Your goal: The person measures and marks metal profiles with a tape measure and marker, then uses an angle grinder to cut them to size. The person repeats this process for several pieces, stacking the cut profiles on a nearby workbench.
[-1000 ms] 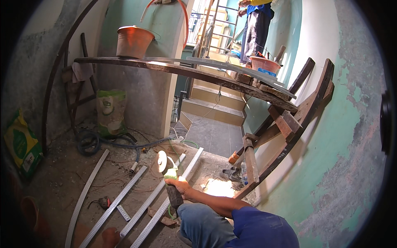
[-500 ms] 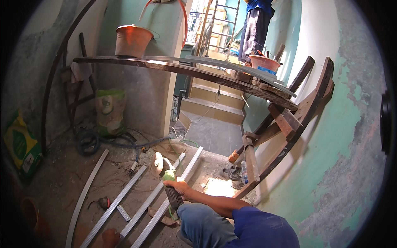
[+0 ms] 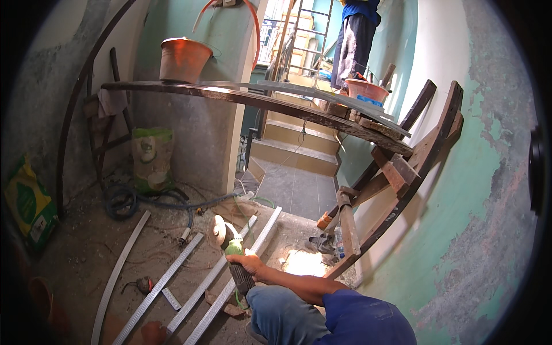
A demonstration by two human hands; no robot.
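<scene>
My right hand (image 3: 248, 264) is wrapped round the dark body of a green angle grinder (image 3: 234, 248). Its pale disc (image 3: 219, 231) and curved guard face away from me, above the metal strips. A brown, rounded shape at the bottom edge appears to be my left hand (image 3: 154, 332). It lies beside the lower end of a silver metal strip (image 3: 198, 292), its fingers not clear. Another long strip (image 3: 257, 248) passes under the grinder, and a perforated one (image 3: 158, 291) lies further left. A short cut piece (image 3: 171, 299) rests between strips.
A plank (image 3: 270, 103) spans the room, bearing an orange bucket (image 3: 184, 60) and a basin (image 3: 368, 91). Wooden trestle (image 3: 397, 201) leans at right. A blue hose (image 3: 121, 201), sack (image 3: 152, 158) and curved strip (image 3: 118, 273) lie left. Another person (image 3: 352, 43) stands beyond, near steps (image 3: 296, 150).
The grinder and my right hand have shifted very slightly downward in view. My grip on it is the same, and the strips lie as before.
</scene>
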